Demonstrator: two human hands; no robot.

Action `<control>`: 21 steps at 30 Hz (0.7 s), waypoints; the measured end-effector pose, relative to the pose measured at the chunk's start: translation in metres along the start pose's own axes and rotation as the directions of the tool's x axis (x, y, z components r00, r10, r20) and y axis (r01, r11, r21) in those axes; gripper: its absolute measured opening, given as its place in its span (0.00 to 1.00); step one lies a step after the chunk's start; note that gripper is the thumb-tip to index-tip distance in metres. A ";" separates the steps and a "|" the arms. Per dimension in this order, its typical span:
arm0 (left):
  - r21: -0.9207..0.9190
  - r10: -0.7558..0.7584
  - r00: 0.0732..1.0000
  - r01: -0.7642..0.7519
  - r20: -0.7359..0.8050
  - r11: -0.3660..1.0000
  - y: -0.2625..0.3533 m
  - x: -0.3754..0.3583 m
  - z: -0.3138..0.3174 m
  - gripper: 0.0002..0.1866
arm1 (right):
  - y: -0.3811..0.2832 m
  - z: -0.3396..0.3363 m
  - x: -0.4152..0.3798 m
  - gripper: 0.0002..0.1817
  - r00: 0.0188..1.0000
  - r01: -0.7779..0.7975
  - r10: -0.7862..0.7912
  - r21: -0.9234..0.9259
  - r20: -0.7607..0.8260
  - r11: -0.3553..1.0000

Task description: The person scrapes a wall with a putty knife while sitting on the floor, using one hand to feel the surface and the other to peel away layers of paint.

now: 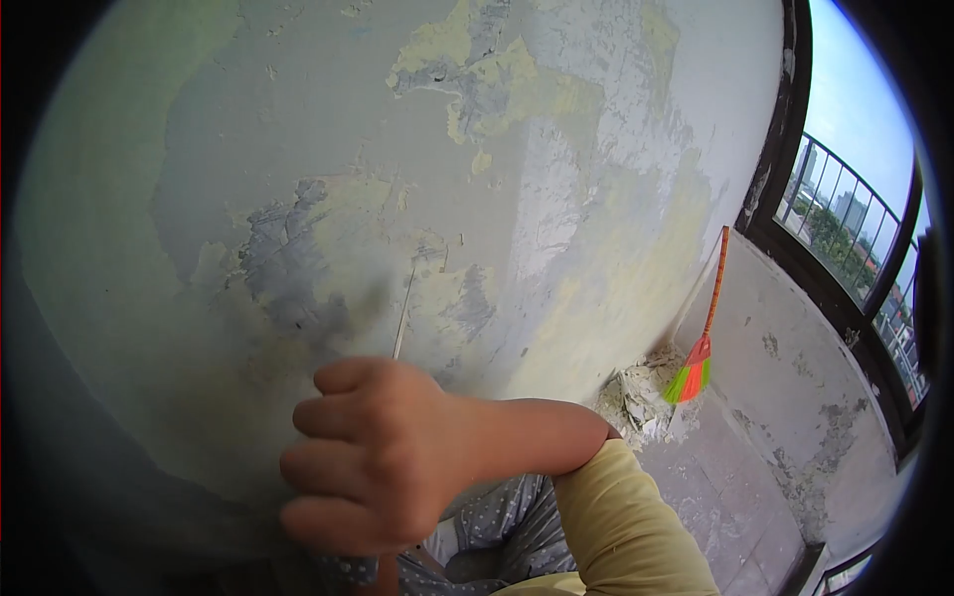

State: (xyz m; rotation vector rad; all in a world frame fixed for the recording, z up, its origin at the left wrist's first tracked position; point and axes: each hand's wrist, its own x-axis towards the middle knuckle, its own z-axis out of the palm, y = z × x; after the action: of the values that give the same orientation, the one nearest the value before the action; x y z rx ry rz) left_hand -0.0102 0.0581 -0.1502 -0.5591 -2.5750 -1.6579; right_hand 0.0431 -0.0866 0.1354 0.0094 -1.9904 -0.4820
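My right hand (373,452) is closed in a fist in front of the wall, its back towards me. Above the index finger a thin, pale scraper blade (403,316) sticks up, seen nearly edge-on, with its far end at the wall. The handle is hidden inside the fist. Around the blade, the wall (397,219) has patches of yellow, grey and white where paint has come off, with ragged flake edges. Only a small strip of skin shows beneath the fist; my left hand itself is out of sight.
An orange-handled broom (714,298) with red and green bristles leans in the corner, beside a heap of paint flakes (646,397). Dust covers the floor tiles (715,497). To the right is a dark-framed window (775,179). My legs in dotted trousers (512,517) are below.
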 end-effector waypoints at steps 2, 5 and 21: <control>-0.075 0.493 0.870 -0.489 0.032 0.869 -0.029 0.010 -0.019 0.29 | 0.007 0.005 -0.011 0.11 0.999 -0.007 0.004 0.073 0.040 0.997; -0.211 0.954 0.299 -0.934 -0.017 0.289 -0.069 0.026 -0.037 0.31 | 0.044 0.018 -0.026 0.09 0.987 -0.139 0.145 -0.080 0.073 0.987; -0.023 0.943 0.330 -0.943 0.030 0.331 -0.084 0.022 -0.009 0.47 | 0.033 0.000 -0.020 0.11 0.991 -0.045 0.049 -0.035 0.126 0.998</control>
State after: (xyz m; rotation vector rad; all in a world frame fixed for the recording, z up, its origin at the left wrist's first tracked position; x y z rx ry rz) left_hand -0.0588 0.0256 -0.2154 -1.6819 -1.5111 -1.1218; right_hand 0.0587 -0.0521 0.1295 -0.0904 -2.1016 -0.4944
